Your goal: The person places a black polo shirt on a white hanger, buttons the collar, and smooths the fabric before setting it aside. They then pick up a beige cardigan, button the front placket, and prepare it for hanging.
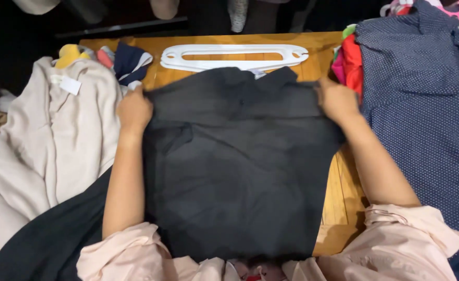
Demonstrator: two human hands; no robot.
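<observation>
A dark grey shirt (240, 166) lies spread flat on the wooden table (344, 198) in front of me. My left hand (133, 110) grips its upper left edge, fingers closed on the cloth. My right hand (337, 100) pinches the upper right edge in the same way. Both forearms reach out from pale pink sleeves. Just beyond the shirt's collar lies a white plastic hanger (234, 56), flat on the table.
A beige garment (52, 140) with a white tag is heaped at the left, with coloured clothes behind it. A navy dotted shirt (422, 114) covers the right side, beside red and pink cloth (348, 62). Dark cloth drapes at bottom left.
</observation>
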